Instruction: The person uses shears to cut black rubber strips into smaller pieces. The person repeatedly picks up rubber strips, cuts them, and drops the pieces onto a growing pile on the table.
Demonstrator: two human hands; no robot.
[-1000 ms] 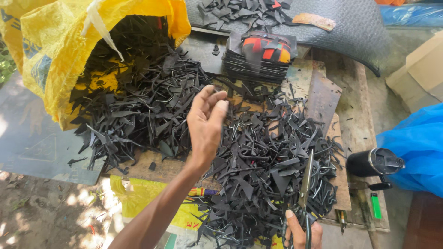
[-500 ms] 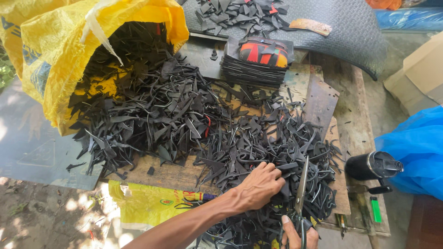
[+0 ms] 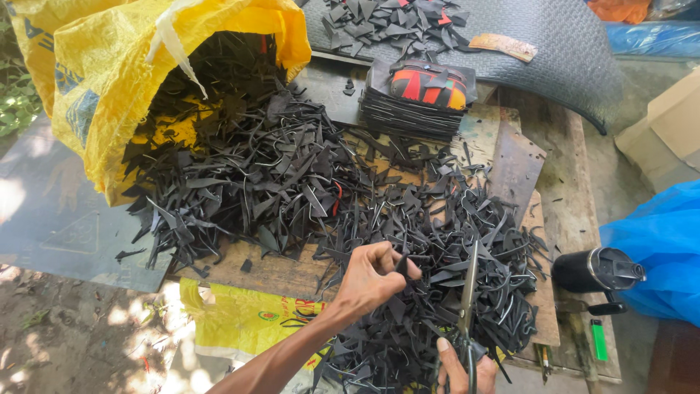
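Observation:
My left hand (image 3: 373, 276) hovers over the near heap of black rubber scraps (image 3: 430, 255), its fingers pinched on one small black scrap piece (image 3: 402, 264). At the bottom edge my right hand (image 3: 459, 368) grips a pair of scissors (image 3: 467, 303), the blades pointing up and away from me, just right of the left hand. A bigger pile of the same black scraps (image 3: 240, 175) spills out of a yellow woven sack (image 3: 109, 80) at the upper left. Everything lies on a wooden board (image 3: 277, 273).
A stack of flat black cut pieces with a red and orange one on top (image 3: 423, 91) sits behind the heaps. A dark mat (image 3: 569, 51) carries more scraps. At the right are a black flask (image 3: 594, 270), a green lighter (image 3: 599, 340), blue plastic (image 3: 656, 248) and a cardboard box (image 3: 671, 128).
My left hand came down from above the pile's middle to the near heap and closed its fingers on a scrap. The right hand with the scissors stayed at the bottom edge.

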